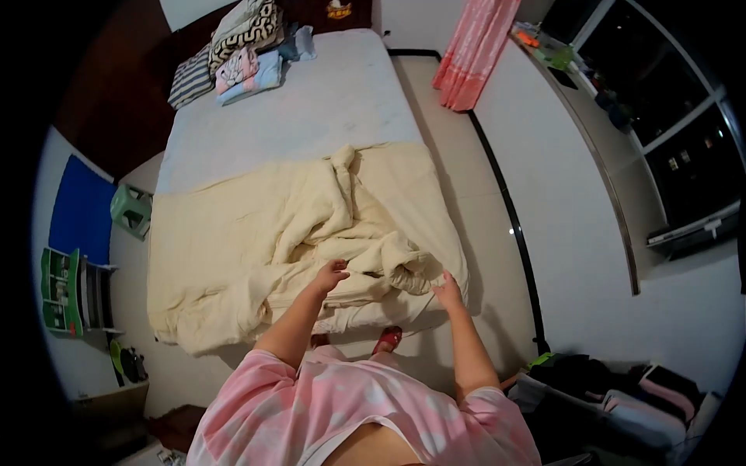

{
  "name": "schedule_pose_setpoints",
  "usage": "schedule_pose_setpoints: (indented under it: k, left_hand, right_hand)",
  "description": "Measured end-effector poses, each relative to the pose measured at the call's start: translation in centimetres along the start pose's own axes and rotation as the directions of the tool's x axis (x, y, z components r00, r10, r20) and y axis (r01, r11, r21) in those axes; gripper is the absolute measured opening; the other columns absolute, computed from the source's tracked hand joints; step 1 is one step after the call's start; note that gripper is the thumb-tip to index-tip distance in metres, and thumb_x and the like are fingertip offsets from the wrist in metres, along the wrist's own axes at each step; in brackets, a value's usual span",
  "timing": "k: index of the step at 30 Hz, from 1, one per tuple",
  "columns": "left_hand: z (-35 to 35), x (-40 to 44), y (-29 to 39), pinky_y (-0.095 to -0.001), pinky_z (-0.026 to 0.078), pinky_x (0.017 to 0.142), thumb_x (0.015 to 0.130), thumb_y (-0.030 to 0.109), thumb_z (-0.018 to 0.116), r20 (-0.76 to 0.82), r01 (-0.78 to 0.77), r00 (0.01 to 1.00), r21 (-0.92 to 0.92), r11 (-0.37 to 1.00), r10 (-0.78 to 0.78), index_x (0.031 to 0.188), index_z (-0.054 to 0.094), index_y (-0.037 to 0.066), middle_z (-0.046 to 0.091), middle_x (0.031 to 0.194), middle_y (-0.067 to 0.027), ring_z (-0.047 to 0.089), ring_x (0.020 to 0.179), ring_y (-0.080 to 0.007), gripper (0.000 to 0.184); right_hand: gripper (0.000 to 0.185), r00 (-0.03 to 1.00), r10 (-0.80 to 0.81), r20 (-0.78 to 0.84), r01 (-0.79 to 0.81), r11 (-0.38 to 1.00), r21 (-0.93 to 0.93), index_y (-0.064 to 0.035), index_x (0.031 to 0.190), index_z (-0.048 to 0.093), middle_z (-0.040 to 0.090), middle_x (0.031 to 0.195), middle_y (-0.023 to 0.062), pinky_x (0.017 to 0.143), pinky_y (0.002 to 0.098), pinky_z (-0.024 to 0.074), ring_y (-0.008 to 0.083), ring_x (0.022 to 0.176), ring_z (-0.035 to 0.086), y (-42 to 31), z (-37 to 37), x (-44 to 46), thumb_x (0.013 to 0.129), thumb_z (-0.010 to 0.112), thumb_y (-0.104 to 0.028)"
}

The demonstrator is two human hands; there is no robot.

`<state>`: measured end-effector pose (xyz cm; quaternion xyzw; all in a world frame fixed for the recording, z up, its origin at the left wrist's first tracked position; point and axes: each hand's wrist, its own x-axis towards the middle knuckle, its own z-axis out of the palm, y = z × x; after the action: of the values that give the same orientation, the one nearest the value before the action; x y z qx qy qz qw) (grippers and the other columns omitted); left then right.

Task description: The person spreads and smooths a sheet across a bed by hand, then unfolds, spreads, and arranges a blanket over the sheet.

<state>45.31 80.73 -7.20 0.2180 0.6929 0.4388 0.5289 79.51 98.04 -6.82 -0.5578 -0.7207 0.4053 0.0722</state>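
Observation:
A cream quilt (225,225) lies over the foot half of the bed, bunched up and folded on its right side. My left hand (332,276) is over the bunched part near the bed's front edge, its fingers slightly bent and apart, with nothing visible in them. At the front right corner of the bed is my right hand (447,293), beside the crumpled end of the quilt. Its fingers point forward and look spread; whether they touch the cloth is hard to see. The pale blue sheet (311,101) shows on the far half of the mattress.
Pillows (241,35) and folded bedding (250,78) are piled at the headboard. A green stool (130,210) stands left of the bed. To the right are a pink curtain (475,54) and a window ledge (579,109). Dark bags and clothes (606,392) lie behind on the right.

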Motion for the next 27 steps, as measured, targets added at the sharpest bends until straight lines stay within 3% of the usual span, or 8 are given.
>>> schedule_pose_setpoints:
  k: [6,11,14,22,27]
  left_hand:
    - [-2.6,0.1,-0.3,-0.0326,0.042,0.091,0.075,0.009,0.067,-0.131,0.103,0.986,-0.025,0.994,-0.106,0.123,0.047,-0.002,0.056,0.116,-0.0153,0.053,0.105,-0.0218,0.053]
    - [-4.0,4.3,-4.9,-0.0319,0.044,0.087,0.074,0.009,0.069,-0.079,0.182,0.979,-0.091,0.979,-0.189,0.121,0.048,-0.001,0.059,0.11,-0.0137,0.056,0.099,-0.0205,0.052]
    - [-2.8,6.8,-3.8,-0.0296,0.045,0.084,0.075,0.007,0.068,-0.013,0.238,0.971,-0.035,0.971,-0.238,0.118,0.05,-0.001,0.06,0.104,-0.0105,0.057,0.095,-0.0188,0.048]
    - [-3.0,9.6,0.7,-0.0289,0.045,0.084,0.077,0.007,0.066,0.084,0.168,0.984,-0.123,0.978,-0.158,0.116,0.051,-0.001,0.059,0.104,-0.0105,0.057,0.094,-0.0176,0.043]
    - [-5.5,10.0,0.1,-0.0291,0.044,0.086,0.077,0.009,0.066,0.011,0.144,0.99,-0.058,0.988,-0.144,0.117,0.052,0.002,0.059,0.105,-0.0102,0.056,0.096,-0.0178,0.043]
  right_hand:
    - [0.06,0.99,0.048,0.13,-0.069,0.984,0.164,-0.0065,0.135,0.035,0.044,0.131,0.0167,0.088,0.0358,0.0442,0.0271,0.104,0.056,-4.4,-1.4,5.1,0.082,0.062,-0.019]
    - [0.056,0.995,0.052,0.084,-0.067,0.981,0.18,-0.0069,0.133,0.038,0.046,0.129,0.0151,0.089,0.0355,0.0434,0.0266,0.105,0.055,-2.8,0.7,7.0,0.083,0.061,-0.018]
    - [0.054,0.994,0.098,0.051,-0.104,0.986,0.13,-0.0058,0.13,0.041,0.05,0.125,0.0151,0.088,0.034,0.044,0.0253,0.104,0.055,-2.8,0.4,6.9,0.082,0.062,-0.018]
    - [0.05,0.989,0.146,0.023,-0.148,0.976,0.158,-0.0025,0.125,0.045,0.055,0.116,0.0142,0.088,0.0309,0.0428,0.0221,0.104,0.055,-2.9,3.6,9.4,0.08,0.064,-0.016]
    - [0.051,0.977,0.175,0.125,-0.199,0.954,0.222,-0.0021,0.125,0.045,0.054,0.118,0.0167,0.091,0.0334,0.042,0.0273,0.108,0.053,-4.1,6.1,11.7,0.08,0.063,-0.015]
